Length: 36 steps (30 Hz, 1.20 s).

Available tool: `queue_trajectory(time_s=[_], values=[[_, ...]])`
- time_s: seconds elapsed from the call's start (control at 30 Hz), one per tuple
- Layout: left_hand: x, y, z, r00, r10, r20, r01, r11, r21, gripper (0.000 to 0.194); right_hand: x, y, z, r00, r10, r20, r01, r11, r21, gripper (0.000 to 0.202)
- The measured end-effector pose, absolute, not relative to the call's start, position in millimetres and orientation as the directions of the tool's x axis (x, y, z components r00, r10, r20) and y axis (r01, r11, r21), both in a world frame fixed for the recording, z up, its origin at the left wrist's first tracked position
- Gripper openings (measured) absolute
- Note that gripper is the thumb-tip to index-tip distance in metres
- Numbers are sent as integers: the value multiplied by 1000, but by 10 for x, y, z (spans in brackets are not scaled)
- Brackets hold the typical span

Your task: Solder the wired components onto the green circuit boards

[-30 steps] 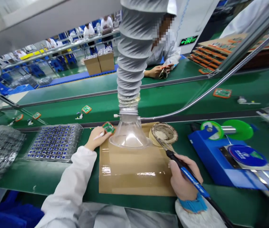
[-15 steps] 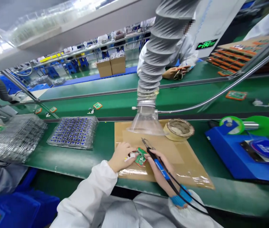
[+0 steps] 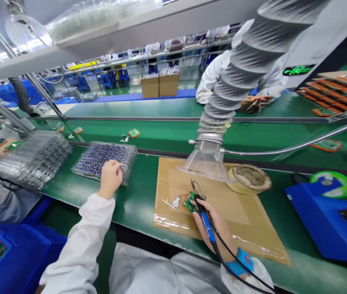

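Many blue parts [image 3: 95,159] in a tray [image 3: 130,162], my left fingers [image 3: 114,164] over them, grip unclear, right fingers [image 3: 210,209] clasping an iron [image 3: 206,223]

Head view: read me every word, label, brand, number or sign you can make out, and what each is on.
No word, brand or number is legible.
Lit green sign beyond the bench: a left-pointing arrow; its other marks are too blurred.
Soldering iron in the right hand: pale marks on the blue handle, too small to read.
Circuit board: any markings are too small.
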<state>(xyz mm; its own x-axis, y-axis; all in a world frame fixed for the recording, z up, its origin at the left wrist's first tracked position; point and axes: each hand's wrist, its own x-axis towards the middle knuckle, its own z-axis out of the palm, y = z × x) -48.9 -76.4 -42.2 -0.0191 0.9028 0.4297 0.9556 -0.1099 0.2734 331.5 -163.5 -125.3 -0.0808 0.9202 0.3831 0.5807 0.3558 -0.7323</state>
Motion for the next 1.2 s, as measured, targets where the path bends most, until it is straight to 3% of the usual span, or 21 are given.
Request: queue_trajectory(time_s=[0.07,0.17,0.43,0.53,0.6,0.67,0.73,0.8,0.87,0.97,1.03,1.1,1.2], values=[[-707,-649,-305,-28,946,322,994,-7,107,28,3312,-1645,-1286,-144,918,369,571,382,-727,41],[-839,-499,-213,75,975,207,996,-65,-55,23,3337,-1614,-1309,-138,920,366,617,369,-695,43],[-955,-369,-49,179,982,61,982,-176,-63,17,3384,-1586,-1198,-45,938,344,616,297,-730,42],[-911,-446,-5,228,949,219,966,-248,69,17,3397,-1583,-1178,-46,931,361,670,297,-680,39],[-729,-523,-19,128,888,441,927,-266,266,17,3421,-1549,-1176,-43,911,410,683,326,-653,39],[-399,-607,-80,-1,841,541,807,-318,497,15,3446,-1503,-1176,-55,897,439,679,356,-642,39],[45,-669,-188,-18,885,465,606,-361,709,15,3465,-1456,-1178,-75,898,434,674,366,-641,40],[522,-686,-330,68,946,318,383,-319,867,16,3475,-1419,-1183,-91,902,423,670,369,-644,42],[941,-657,-480,146,961,233,169,-256,952,19,3482,-1396,-1186,-104,907,409,652,373,-660,45],[1351,-593,-663,237,957,169,-130,-141,981,26,3496,-1392,-1175,-119,917,381,604,372,-705,47],[1479,-579,-742,328,943,56,-191,8,982,30,3503,-1403,-1152,-101,920,378,570,365,-736,45],[1531,-593,-792,393,916,-78,-135,141,981,33,3496,-1410,-1117,-45,923,381,520,347,-781,42],[1550,-642,-835,402,903,-152,12,161,987,32,3448,-1389,-1066,75,933,351,370,301,-879,37]])
